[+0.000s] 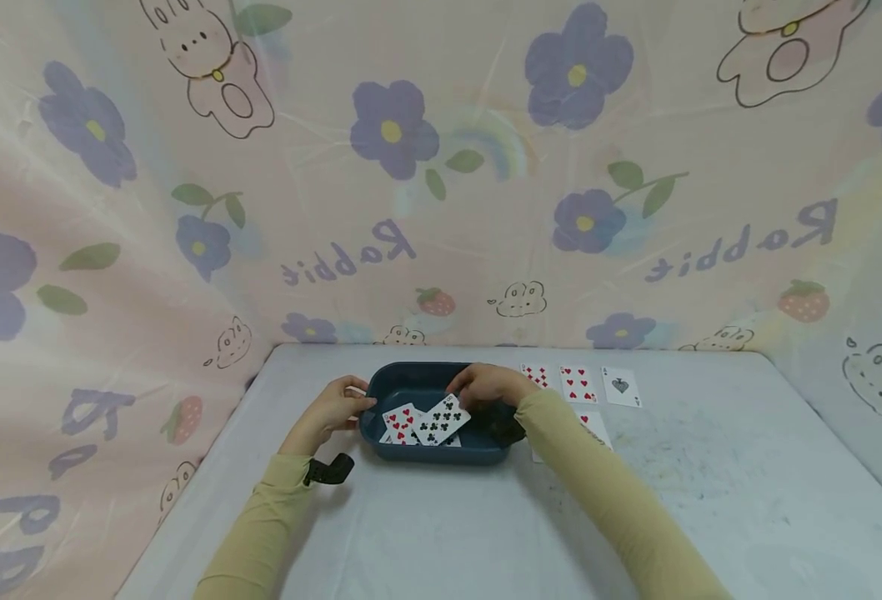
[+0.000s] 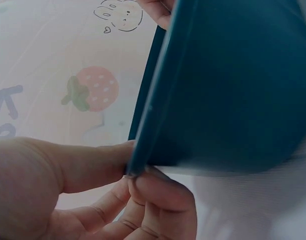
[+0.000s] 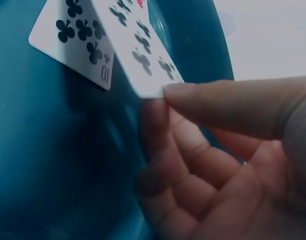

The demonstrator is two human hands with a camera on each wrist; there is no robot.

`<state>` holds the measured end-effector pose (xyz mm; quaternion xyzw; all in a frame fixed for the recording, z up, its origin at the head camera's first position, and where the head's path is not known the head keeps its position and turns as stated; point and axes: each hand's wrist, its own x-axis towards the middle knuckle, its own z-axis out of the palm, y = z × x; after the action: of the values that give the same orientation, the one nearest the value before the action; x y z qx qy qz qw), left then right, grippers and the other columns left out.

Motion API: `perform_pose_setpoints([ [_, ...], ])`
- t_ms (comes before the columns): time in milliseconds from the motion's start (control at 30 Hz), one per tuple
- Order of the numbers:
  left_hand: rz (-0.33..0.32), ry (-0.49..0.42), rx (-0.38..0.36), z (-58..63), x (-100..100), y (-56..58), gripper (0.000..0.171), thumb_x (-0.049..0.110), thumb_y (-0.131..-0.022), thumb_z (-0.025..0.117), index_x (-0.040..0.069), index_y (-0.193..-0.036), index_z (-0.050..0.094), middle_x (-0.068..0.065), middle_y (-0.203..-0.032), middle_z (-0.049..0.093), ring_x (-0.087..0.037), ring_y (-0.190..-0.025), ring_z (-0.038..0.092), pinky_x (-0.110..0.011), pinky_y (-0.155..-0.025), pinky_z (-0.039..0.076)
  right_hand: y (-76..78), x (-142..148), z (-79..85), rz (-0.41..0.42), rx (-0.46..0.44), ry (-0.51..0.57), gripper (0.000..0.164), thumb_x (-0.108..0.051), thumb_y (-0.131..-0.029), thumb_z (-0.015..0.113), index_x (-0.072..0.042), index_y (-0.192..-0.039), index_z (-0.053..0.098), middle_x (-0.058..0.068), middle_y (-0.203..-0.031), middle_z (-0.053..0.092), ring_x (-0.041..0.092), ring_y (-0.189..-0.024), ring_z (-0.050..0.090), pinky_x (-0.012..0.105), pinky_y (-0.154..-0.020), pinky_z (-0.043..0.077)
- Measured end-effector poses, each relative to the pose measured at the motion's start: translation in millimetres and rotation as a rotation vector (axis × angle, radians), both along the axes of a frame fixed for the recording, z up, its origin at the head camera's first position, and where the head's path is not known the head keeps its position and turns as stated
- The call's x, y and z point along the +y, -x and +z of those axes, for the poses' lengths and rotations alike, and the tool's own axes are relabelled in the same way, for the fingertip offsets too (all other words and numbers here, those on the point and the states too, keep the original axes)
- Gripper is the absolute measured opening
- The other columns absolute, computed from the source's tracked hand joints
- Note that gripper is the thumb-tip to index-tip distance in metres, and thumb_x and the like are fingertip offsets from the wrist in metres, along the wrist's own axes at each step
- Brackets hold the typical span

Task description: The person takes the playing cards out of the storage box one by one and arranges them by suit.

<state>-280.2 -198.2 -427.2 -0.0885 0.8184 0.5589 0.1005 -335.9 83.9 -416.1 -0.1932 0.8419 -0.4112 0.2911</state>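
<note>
A dark blue-green plastic basin stands on the white table. My left hand pinches its left rim, thumb on one side and curled fingers on the other, as the left wrist view shows for the basin wall. Inside the basin, my right hand pinches a clubs playing card by one corner between thumb and index finger, tilting it up. Under that card lie a hearts card and, in the right wrist view, a ten of clubs.
Right of the basin, face-up cards lie in a row: a red-suit card, a hearts card and an ace of spades. More cards below them are partly covered by the right sleeve. A patterned curtain hangs behind the table.
</note>
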Motion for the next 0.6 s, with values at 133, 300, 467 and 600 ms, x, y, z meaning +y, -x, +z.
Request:
perform_pose_setpoints([
  [133, -0.001, 0.0, -0.004, 0.0, 0, 0.7, 0.03, 0.008, -0.091, 0.065, 0.002, -0.116, 0.05, -0.011, -0.094, 0.054, -0.024, -0.077, 0.057, -0.03, -0.058, 0.049, -1.1, 2, 3.3, 0.012, 0.009, 0.046, 0.036, 0.005, -0.084, 0.063, -0.003, -0.119, 0.064, 0.001, -0.078, 0.049, 0.014, -0.07, 0.051, 0.027, -0.065, 0.046],
  [300, -0.001, 0.007, -0.01, 0.3, 0, 1.8, 0.031, 0.008, -0.091, 0.065, 0.002, -0.117, 0.05, -0.011, -0.095, 0.054, -0.025, -0.08, 0.057, -0.03, -0.059, 0.049, -4.3, 6, 8.1, -0.007, 0.064, 0.076, 0.033, 0.004, -0.084, 0.063, -0.003, -0.116, 0.065, 0.004, -0.08, 0.055, 0.015, -0.071, 0.056, 0.029, -0.067, 0.05],
  [467, -0.014, 0.003, -0.008, 2.4, 1, -1.5, 0.029, 0.008, -0.09, 0.065, 0.002, -0.114, 0.05, -0.012, -0.094, 0.054, -0.024, -0.078, 0.057, -0.03, -0.06, 0.05, -7.9, 13, 14.8, -0.071, 0.047, 0.132, 0.025, 0.001, -0.088, 0.06, 0.0, -0.114, 0.064, 0.01, -0.083, 0.066, 0.02, -0.073, 0.065, 0.033, -0.067, 0.053],
  [600, -0.023, -0.002, -0.002, 2.8, 1, -2.3, 0.028, 0.008, -0.091, 0.065, 0.002, -0.113, 0.05, -0.011, -0.092, 0.054, -0.023, -0.076, 0.057, -0.03, -0.059, 0.049, -7.2, 22, 20.4, -0.147, 0.017, 0.19, 0.02, -0.004, -0.091, 0.059, 0.001, -0.11, 0.062, 0.01, -0.084, 0.069, 0.021, -0.074, 0.068, 0.035, -0.069, 0.053],
])
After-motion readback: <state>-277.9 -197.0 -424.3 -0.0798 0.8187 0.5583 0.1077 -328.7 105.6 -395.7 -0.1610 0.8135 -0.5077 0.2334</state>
